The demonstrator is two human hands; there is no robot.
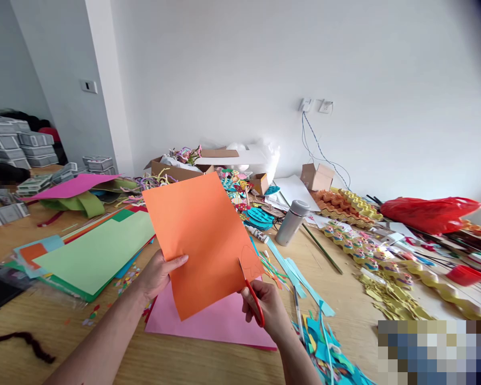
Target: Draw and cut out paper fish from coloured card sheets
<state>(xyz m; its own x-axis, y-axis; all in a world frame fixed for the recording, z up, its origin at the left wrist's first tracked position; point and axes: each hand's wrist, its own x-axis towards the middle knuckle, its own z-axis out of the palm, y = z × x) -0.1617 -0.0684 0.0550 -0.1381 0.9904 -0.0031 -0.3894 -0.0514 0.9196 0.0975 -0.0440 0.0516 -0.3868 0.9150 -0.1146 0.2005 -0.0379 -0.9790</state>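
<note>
Left side of frame: pale green sheet (100, 256) atop a paper pile on the bench (124, 361). Left hand (157, 275) next, fingers pinching the left edge of the orange sheet (194, 230), thumb on the near face. Sheet is mid-frame, raised and tilted above a pink sheet (208, 326). Should handle light, bendy, easily creased or torn, probably not slippery; best gripped flat at a margin, clear of the drawing. Looks: plain matte orange, rectangular, straight-edged, faint pencil outline (249, 259) near its lower right corner. Right of that, right hand (266, 305), fingers wrapped in the handles of red-handled scissors (258, 306); one blade shows over the sheet beside the outline, blade gap can't tell. Lower right: teal paper scraps (324, 342); above them, grey flask (291, 227).
</note>
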